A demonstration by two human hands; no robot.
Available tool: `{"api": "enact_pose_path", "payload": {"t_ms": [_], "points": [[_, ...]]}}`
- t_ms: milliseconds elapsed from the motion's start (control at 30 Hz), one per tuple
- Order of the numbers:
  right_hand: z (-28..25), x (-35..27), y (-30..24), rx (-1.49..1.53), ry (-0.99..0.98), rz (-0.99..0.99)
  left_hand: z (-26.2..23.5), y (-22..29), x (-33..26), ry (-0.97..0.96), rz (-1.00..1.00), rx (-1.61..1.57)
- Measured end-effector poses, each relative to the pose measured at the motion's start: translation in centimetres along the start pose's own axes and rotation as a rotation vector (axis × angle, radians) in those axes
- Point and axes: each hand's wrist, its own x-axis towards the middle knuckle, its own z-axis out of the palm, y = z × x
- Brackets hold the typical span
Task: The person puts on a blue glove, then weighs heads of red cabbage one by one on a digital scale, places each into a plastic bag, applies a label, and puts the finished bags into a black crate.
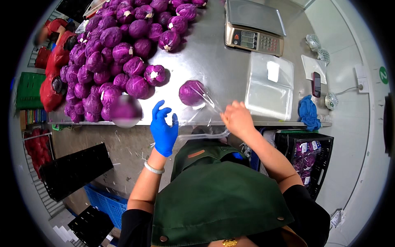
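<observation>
My right hand (238, 120), bare, pinches the edge of a clear plastic bag (210, 108) at the front of the metal table. A purple cabbage (191, 92) lies at the bag's far end; reflections hide whether it is fully inside. To the left of the bag, my left hand (163, 131) wears a blue glove, with its fingers apart and slightly bent and nothing in them. A big heap of purple cabbages (111, 37) covers the table's left side. Flat clear bags (269, 92) lie stacked to the right of my right hand.
A digital scale (255, 31) stands at the back. Along the right lie a phone (316, 84), a blue glove (309, 113) and a cable. Below the table's right end stands a black crate (323, 164) of packed cabbages. Black crates (76, 171) and a blue crate (108, 205) are at lower left.
</observation>
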Motion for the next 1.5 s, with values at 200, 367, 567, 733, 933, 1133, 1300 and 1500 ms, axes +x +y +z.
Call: {"api": "enact_pose_path", "payload": {"t_ms": [200,367,567,733,933,1133,1300,1500], "points": [[1.9,-8.4,-0.7,0.042,-0.2,0.058,-1.5,0.5,-10.7,-0.695,-0.347,0.506],[-2.5,-7.8,-5.6,0.187,0.031,-0.152,-0.7,1.9,-13.9,-0.371,-0.744,-0.413],[2.3,-6.6,-10.5,0.405,-0.26,-0.412,-1.5,3.9,-11.3,-0.336,-1.044,-0.843],[0.7,-7.6,-8.8,0.612,-0.34,-0.633,0.2,0.8,-14.3,-0.224,-0.843,-0.549],[4.4,-24.6,7.5,-0.138,-1.121,-0.024,-2.3,1.7,-14.1,-0.824,-0.342,0.423],[2.0,-20.7,6.5,-0.151,-0.751,-0.067,-5.3,-3.0,-15.3,-0.288,-0.334,-0.03],[2.9,-7.2,0.1,-0.125,-0.076,-0.481,-2.3,-2.9,-10.7,-0.453,0.253,0.245],[5.2,-3.0,3.2,0.922,-0.503,-0.23,-1.3,-6.1,-8.0,-0.72,0.161,-0.171]]}}
